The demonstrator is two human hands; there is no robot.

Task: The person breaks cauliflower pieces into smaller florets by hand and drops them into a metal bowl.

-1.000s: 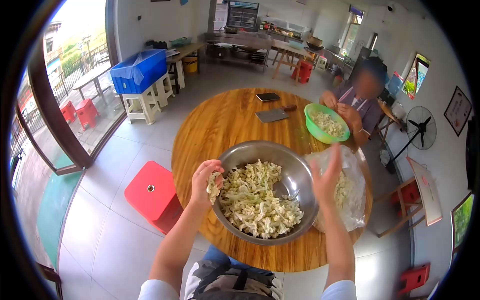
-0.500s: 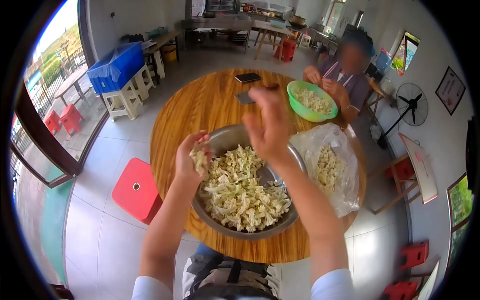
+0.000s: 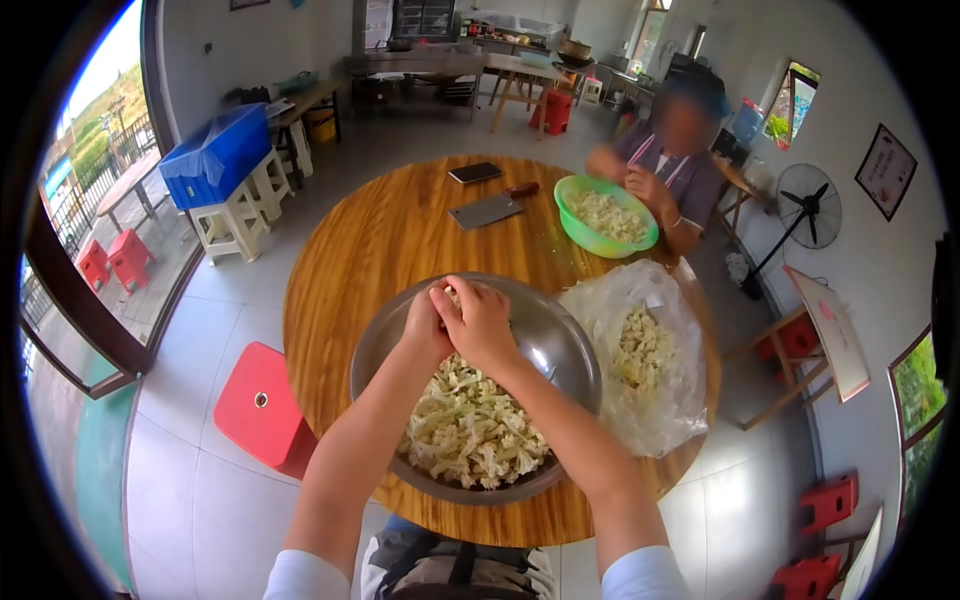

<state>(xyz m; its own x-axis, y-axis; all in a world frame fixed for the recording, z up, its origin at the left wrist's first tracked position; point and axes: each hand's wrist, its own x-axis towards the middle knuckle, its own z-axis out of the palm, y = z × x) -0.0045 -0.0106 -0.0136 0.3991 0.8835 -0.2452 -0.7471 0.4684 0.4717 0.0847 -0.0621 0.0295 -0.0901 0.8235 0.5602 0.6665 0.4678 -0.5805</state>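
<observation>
Both hands meet above the far left part of a large steel bowl (image 3: 575,345) on the round wooden table. My left hand (image 3: 428,322) is closed around some cauliflower pieces, mostly hidden between the palms. Curled over them from the right is my right hand (image 3: 478,322), its fingers touching the left. Cut pale cauliflower (image 3: 475,425) fills the near part of the bowl. Right of the bowl lies a clear plastic bag (image 3: 680,400) with more cauliflower inside.
Across the table (image 3: 340,260), a person (image 3: 680,150) works over a green bowl (image 3: 607,215) of cauliflower. A cleaver (image 3: 487,211) and a black phone (image 3: 475,172) lie near the table's far side. A red stool (image 3: 262,400) stands at the left.
My right hand has come from the bowl's right side over to my left hand, and the two now press together. The view has shifted, and the cleaver shows fully again.
</observation>
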